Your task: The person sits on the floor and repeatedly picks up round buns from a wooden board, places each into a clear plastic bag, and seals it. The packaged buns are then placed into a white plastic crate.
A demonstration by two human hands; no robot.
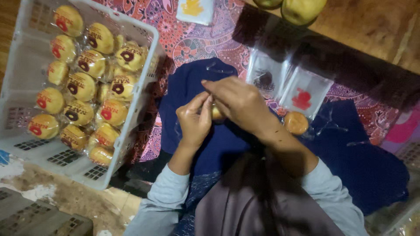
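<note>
— While your left hand (194, 120) and right hand (238, 102) pinch the bun (216, 113) together, where is it?
— Over your blue cloth (192, 87). Another bun (296, 123) lies right of it; the white crate (144, 83) of wrapped buns (83, 85) sits left.

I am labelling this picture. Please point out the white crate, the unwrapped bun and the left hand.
white crate (151, 32), head view, bare upper right rim.
unwrapped bun (296, 123), head view, top middle.
left hand (195, 119), head view, back of hand.
</note>
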